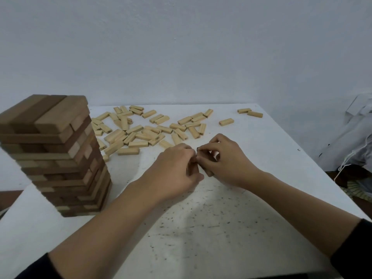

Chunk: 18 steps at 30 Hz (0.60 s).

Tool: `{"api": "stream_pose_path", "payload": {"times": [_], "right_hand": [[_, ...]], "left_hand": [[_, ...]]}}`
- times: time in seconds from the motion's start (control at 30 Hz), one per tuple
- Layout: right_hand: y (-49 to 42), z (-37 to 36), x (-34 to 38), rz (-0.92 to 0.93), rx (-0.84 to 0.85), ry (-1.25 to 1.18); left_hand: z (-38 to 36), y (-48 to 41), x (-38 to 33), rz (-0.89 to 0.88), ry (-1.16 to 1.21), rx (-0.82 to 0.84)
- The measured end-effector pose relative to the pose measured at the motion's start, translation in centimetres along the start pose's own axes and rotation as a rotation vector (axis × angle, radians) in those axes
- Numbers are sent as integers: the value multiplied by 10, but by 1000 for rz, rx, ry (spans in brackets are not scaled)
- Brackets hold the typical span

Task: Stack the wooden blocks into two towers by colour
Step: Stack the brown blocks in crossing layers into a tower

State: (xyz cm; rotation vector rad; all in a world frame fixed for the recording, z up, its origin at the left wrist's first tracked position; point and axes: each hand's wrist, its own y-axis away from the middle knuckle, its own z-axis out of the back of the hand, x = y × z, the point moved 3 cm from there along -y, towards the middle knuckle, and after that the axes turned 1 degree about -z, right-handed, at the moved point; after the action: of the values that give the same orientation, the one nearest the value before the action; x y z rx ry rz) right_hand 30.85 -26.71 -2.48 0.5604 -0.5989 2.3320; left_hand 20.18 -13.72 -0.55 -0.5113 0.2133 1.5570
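A tall tower (54,150) of darker brown blocks stands at the left edge of the white surface (221,228), its layers crossed so each course rests across the one below; that looks like the first colour largely done. The pale blocks (141,131) lie loose in a scattered heap along the far side, some overlapping, a few well apart toward the right. They are probably the stock for a second tower, of which nothing can be seen standing yet. The left hand (173,170) and the right hand (225,160) meet in the bare middle of the surface, near the heap and well clear of the tower, likely so a new stack can start without knocking the finished one. The left fingers (189,150) are curled inward and touch the tips of the right fingers (207,147), which are also bent, thumb close to forefinger as if pinching. Something small and dark shows between and under them, but the knuckles hide it, so I cannot tell whether either hand has hold of a block. Crumpled pale cloth (346,141) lies beyond the right edge.
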Motion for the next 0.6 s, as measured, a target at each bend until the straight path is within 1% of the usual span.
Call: {"api": "stream_pose_path", "payload": {"times": [0.2,0.37,0.6], "right_hand": [[-2,-13,13,39,-8,37],[3,-10,10,60,-39,-89],[3,-7,4,73,0,-53]], "left_hand": [[4,24,12,41,12,-26],[1,34,17,74,86,-80],[-8,35,17,82,22,-42]]}}
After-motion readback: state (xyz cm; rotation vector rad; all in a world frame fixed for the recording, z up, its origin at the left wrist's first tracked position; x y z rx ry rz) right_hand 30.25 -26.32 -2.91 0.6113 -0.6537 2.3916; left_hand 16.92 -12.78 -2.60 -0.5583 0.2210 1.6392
